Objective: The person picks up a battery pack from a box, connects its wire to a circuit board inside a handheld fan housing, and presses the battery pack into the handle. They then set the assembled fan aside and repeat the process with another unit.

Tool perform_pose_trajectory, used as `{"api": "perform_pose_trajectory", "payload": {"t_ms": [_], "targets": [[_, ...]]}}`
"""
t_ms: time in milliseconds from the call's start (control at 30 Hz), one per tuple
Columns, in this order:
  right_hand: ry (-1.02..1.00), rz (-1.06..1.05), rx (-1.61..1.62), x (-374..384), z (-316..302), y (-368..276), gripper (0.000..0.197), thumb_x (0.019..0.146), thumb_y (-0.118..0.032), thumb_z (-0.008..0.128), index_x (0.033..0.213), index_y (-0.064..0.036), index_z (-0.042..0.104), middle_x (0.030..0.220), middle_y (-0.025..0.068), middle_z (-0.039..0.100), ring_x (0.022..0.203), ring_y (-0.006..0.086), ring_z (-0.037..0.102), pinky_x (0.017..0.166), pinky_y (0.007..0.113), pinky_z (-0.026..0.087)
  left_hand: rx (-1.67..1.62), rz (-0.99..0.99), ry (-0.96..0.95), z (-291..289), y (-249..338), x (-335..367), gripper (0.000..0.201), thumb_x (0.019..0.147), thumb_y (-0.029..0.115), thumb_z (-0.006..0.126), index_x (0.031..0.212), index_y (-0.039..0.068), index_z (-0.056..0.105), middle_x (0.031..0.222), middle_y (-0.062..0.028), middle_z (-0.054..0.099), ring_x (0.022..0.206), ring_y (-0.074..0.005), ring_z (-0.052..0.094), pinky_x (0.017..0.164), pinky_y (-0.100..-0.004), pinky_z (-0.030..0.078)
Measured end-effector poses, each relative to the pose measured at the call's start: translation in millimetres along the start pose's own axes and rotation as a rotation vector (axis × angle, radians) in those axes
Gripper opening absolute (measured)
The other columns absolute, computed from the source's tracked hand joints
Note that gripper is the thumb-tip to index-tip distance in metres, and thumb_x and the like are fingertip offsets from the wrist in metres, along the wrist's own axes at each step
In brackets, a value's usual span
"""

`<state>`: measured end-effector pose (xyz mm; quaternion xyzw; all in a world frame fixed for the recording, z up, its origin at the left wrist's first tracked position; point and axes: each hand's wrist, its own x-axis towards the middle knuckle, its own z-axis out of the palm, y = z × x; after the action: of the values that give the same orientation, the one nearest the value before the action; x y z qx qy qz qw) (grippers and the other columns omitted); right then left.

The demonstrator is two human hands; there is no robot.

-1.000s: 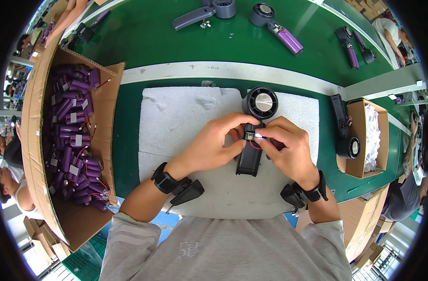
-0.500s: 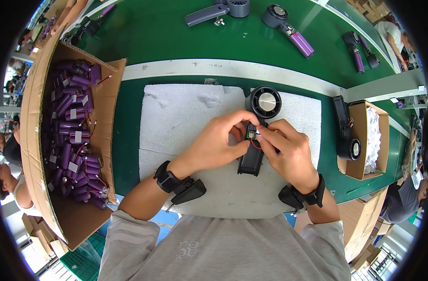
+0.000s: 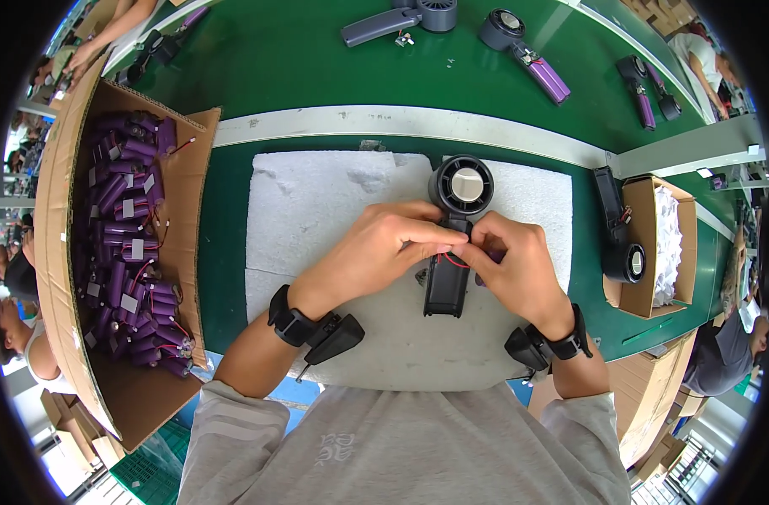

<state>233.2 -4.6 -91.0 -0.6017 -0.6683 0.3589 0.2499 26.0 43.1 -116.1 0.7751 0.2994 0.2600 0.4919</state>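
A black handheld fan (image 3: 461, 185) lies on a white foam pad (image 3: 317, 181), its round head away from me and its open handle (image 3: 445, 290) toward me. My left hand (image 3: 384, 251) reaches over the upper handle, thumb and fingers pinched together. From the other side my right hand (image 3: 519, 259) meets it, fingers also pinched. What the fingertips hold is hidden between them. A red wire (image 3: 457, 263) curves out below the fingertips across the handle. A sliver of purple shows under my right hand. Beside the handle, partly behind my left hand, is a small greyish piece.
At left stands a cardboard box (image 3: 201, 168) of purple battery cells (image 3: 132, 227). At right, another black fan (image 3: 624, 244) leans by a small box (image 3: 645, 282) of white pieces. Beyond a pale rail (image 3: 401, 122) lie several fans, some with purple cells. Other people work at the sides.
The fan has shifted slightly left. My left fingers have straightened and closed in against the right fingertips, covering the circuit board and white connector that showed before.
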Motion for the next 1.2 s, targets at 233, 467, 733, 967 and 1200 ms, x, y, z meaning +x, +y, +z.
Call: {"api": "perform_pose_trajectory", "payload": {"t_ms": [233, 467, 733, 967, 1200], "targets": [[-0.26, -0.304, 0.144, -1.8, -18.8, 6.9, 0.025, 0.078, 0.002, 0.072, 0.098, 0.0001, 0.058, 0.089, 0.0082, 0.062, 0.055, 0.0098, 0.054, 0.049, 0.025, 0.043, -0.047, -0.005, 0.037, -3.6, -2.0, -3.7, 0.029, 0.084, -0.003, 0.067, 0.11, 0.009, 0.072, 0.103, -0.0142, 0.064, 0.09, -0.0247, 0.065, 0.077, -0.0328, 0.053], [-0.232, 0.484, 0.558, 8.9, -35.1, -12.3, 0.034, 0.075, 0.004, 0.072, 0.107, 0.0015, 0.061, 0.097, 0.0084, 0.064, 0.069, 0.0156, 0.063, 0.059, 0.03, 0.051, -0.101, -0.028, 0.102, -14.5, -6.2, -10.2, 0.038, 0.078, -0.007, 0.068, 0.111, 0.01, 0.072, 0.107, -0.013, 0.062, 0.094, -0.0217, 0.063, 0.081, -0.0297, 0.052], [0.126, -0.406, -0.372, -4.2, -23.6, 2.0, 0.015, 0.072, 0.001, 0.076, 0.085, 0.0023, 0.068, 0.099, 0.0102, 0.067, 0.074, 0.0259, 0.066, 0.064, 0.034, 0.053, -0.152, -0.088, 0.123, -10.4, -7.7, -6.6, 0.039, 0.073, -0.008, 0.068, 0.108, 0.009, 0.072, 0.109, -0.013, 0.062, 0.092, -0.0173, 0.063, 0.077, -0.0269, 0.054], [0.037, -0.465, -0.451, -11.3, -22.3, 0.9, 0.014, 0.07, 0.002, 0.076, 0.08, 0.0038, 0.067, 0.098, 0.0123, 0.069, 0.079, 0.0267, 0.066, 0.065, 0.034, 0.055, -0.135, -0.084, 0.155, -6.3, -5.2, -6.4, 0.037, 0.073, -0.008, 0.067, 0.106, 0.008, 0.073, 0.11, -0.0131, 0.063, 0.089, -0.0166, 0.064, 0.076, -0.0266, 0.054], [0.052, -0.472, -0.527, -9.8, -17.4, -2.8, 0.015, 0.068, 0.001, 0.077, 0.079, 0.0046, 0.066, 0.098, 0.0142, 0.069, 0.08, 0.0272, 0.066, 0.067, 0.034, 0.055, -0.122, -0.031, 0.201, -7.0, -8.1, -7.8, 0.033, 0.074, -0.002, 0.068, 0.105, 0.009, 0.072, 0.094, -0.0083, 0.065, 0.076, -0.0178, 0.064, 0.069, -0.0281, 0.054]]}}
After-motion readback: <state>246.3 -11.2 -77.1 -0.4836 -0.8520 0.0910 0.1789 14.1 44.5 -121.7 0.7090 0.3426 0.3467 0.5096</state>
